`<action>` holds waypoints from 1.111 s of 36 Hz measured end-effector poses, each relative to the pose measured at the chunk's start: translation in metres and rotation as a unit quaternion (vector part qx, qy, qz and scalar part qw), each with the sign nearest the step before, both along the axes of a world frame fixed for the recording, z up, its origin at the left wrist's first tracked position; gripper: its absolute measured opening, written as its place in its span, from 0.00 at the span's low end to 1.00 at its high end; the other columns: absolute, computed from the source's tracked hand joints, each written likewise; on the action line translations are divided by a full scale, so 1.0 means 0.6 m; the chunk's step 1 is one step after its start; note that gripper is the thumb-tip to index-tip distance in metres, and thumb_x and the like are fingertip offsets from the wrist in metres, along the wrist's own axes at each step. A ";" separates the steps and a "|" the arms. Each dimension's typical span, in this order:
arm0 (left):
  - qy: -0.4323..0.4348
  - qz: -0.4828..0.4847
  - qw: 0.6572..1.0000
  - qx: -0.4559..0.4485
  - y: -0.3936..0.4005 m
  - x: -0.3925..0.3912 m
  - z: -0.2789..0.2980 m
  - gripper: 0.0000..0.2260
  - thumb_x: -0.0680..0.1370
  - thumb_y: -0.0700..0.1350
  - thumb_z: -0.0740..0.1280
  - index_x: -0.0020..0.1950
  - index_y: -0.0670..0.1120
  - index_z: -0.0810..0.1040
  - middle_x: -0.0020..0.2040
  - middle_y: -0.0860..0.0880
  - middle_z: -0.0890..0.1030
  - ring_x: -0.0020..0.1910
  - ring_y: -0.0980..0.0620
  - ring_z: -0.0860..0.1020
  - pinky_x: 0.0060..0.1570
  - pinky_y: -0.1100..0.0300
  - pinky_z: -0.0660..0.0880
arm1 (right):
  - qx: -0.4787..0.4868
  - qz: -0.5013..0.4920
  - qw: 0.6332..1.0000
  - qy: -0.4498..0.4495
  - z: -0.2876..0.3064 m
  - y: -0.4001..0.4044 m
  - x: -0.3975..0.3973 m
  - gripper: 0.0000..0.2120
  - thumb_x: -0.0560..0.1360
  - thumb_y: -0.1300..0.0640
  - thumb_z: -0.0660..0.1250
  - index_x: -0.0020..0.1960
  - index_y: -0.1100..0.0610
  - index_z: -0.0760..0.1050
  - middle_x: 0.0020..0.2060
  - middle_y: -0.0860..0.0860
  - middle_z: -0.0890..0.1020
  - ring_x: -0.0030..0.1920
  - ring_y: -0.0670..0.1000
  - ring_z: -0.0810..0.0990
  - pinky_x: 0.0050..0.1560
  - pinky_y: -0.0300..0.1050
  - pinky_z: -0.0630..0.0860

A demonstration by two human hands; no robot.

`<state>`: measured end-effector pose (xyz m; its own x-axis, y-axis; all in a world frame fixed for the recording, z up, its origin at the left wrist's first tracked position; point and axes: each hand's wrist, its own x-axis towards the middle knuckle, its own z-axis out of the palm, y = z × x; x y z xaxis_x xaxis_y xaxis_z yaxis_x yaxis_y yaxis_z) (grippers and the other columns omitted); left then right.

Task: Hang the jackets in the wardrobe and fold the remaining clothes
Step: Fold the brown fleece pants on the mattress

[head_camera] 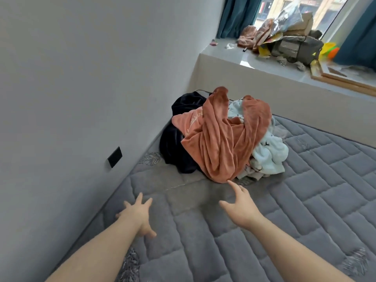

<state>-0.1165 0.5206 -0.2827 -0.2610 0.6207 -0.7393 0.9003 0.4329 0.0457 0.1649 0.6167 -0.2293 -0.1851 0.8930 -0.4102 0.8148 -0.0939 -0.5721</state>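
A heap of clothes lies on the grey quilted mattress [264,220] near the wall corner. On top is a rust-orange fleece garment [221,139]. A black garment [177,147] lies under it on the left, and a pale mint patterned garment [270,153] on the right. My right hand [240,204] reaches out with fingers spread, its fingertip almost at the orange garment's lower edge. My left hand [136,214] is stretched forward over the mattress, fingers spread, holding nothing. No wardrobe is in view.
A white wall [81,88] with a black socket plate [115,157] runs along the left of the mattress. Behind the heap a window ledge [254,64] holds bags, cloths and boards. Teal curtains [238,15] hang at the window.
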 end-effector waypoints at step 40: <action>0.042 0.003 0.997 0.063 -0.009 0.023 -0.077 0.54 0.72 0.58 0.77 0.83 0.56 0.38 0.82 0.52 0.36 0.80 0.31 0.43 0.71 0.35 0.67 | -0.106 -0.223 0.946 0.211 -0.210 -0.111 -0.033 0.11 0.71 0.67 0.61 0.34 0.54 0.73 0.22 0.40 0.72 0.32 0.47 0.69 0.33 0.41 0.64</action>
<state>-0.1029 0.5149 -0.3287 -0.3229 0.7059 -0.6304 0.9008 0.4336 0.0242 0.1452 0.5502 -0.3553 0.0036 0.8274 -0.5616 0.3698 -0.5229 -0.7681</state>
